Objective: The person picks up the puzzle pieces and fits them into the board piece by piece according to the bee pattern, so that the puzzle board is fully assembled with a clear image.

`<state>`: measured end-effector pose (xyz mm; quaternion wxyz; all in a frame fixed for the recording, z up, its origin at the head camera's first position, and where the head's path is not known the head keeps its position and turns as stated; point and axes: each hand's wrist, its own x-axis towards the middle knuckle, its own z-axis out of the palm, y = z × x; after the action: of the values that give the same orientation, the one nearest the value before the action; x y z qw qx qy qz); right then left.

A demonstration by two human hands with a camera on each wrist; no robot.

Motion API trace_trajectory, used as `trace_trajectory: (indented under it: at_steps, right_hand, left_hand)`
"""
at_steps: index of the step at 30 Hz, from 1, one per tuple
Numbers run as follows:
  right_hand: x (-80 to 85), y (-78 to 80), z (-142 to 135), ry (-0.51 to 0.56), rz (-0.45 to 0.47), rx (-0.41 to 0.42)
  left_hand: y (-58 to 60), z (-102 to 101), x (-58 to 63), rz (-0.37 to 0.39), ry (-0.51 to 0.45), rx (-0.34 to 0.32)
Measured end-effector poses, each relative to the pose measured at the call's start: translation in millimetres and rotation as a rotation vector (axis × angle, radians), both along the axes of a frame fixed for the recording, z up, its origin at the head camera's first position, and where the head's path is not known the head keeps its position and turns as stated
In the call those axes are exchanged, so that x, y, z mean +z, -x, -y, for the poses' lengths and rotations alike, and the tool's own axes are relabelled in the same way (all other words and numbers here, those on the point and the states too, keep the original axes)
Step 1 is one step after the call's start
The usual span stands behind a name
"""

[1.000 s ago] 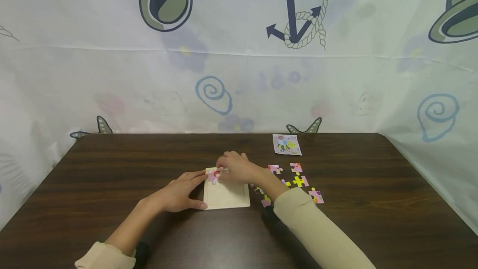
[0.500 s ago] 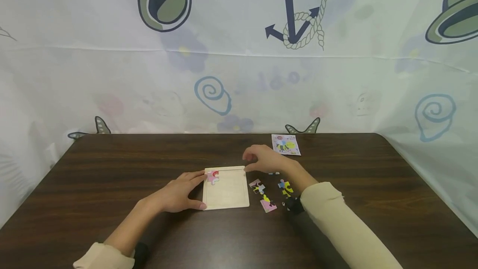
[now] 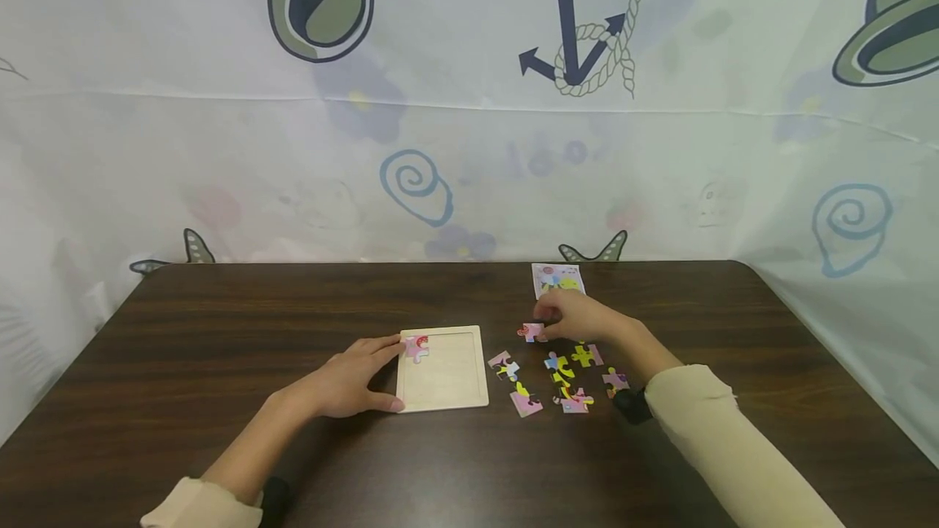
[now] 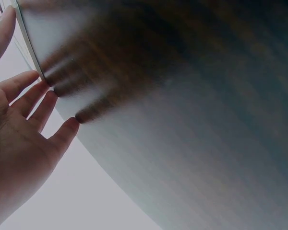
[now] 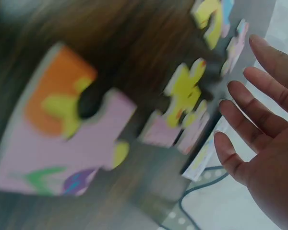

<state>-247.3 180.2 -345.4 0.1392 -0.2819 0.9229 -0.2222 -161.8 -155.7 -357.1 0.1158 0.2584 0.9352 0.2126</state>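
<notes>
A shallow wooden puzzle tray [image 3: 440, 381] lies on the table, with one pink-and-red jigsaw piece [image 3: 416, 349] in its far left corner. My left hand [image 3: 348, 377] rests at the tray's left side, thumb at the near corner and fingertips further up. In the left wrist view its fingers [image 4: 43, 108] are spread out, some touching the tray edge [image 4: 29, 45]. To the right, my right hand [image 3: 583, 318] hovers over loose pieces, fingertips right beside a pink-and-red piece [image 3: 531, 332]. Its fingers [image 5: 247, 108] look loosely extended in the right wrist view, nothing between them.
Several loose pieces [image 3: 525, 403] are scattered right of the tray, one with orange and purple print [image 5: 81, 129] close to the right wrist camera. Behind the right hand lies a bee picture card [image 3: 555, 274]. A printed cloth [image 3: 469, 145] hangs beyond the dark wooden table [image 3: 293, 300].
My right hand has left the tray's far left corner and travelled right to the loose pieces, uncovering the piece in that corner. The left hand has stayed at the tray's edge.
</notes>
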Motion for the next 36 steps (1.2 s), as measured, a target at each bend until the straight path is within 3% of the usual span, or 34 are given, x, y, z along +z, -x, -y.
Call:
trace_trajectory:
  at_steps: [18,36]
  right_hand:
    - [-18.5,-3.2,-8.1,-0.041,-0.134,-0.021]
    - [-20.5,-7.2,-7.4,-0.063,-0.176,-0.036]
  left_hand:
    - [-0.1,1.6,-2.6,-0.003,0.0,-0.009]
    - [-0.2,1.3,-2.5,-0.009,0.006,-0.009]
